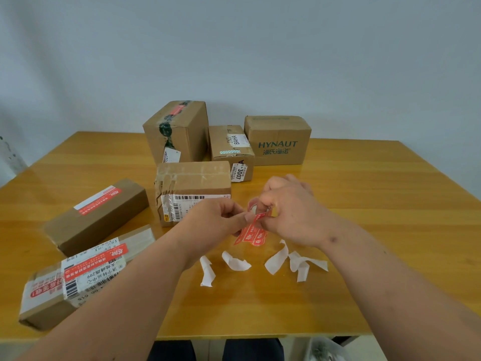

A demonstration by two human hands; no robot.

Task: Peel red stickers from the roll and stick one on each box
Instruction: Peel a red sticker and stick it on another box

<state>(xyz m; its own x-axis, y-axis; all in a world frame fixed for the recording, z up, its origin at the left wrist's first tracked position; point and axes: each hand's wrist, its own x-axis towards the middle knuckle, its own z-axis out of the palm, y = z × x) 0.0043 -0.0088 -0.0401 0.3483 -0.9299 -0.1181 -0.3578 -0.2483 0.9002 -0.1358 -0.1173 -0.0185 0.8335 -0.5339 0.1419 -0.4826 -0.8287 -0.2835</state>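
Both hands meet above the table's middle. My right hand point(291, 212) grips the small roll of red stickers point(253, 208), and a strip of red stickers point(252, 235) hangs down from it. My left hand point(221, 217) pinches the strip's upper end between thumb and forefinger. Several cardboard boxes stand around. Red stickers show on the long box point(96, 217) at left, the near-left box point(78, 280) and the tall box point(179, 131) at the back. I see no red sticker on the taped box point(194, 188), the small box point(231, 149) or the HYNAUT box point(278, 140).
Several curled white backing scraps point(281, 261) lie on the wooden table point(364, 194) just below my hands. The table's front edge runs close to my body, and a grey wall stands behind the boxes.
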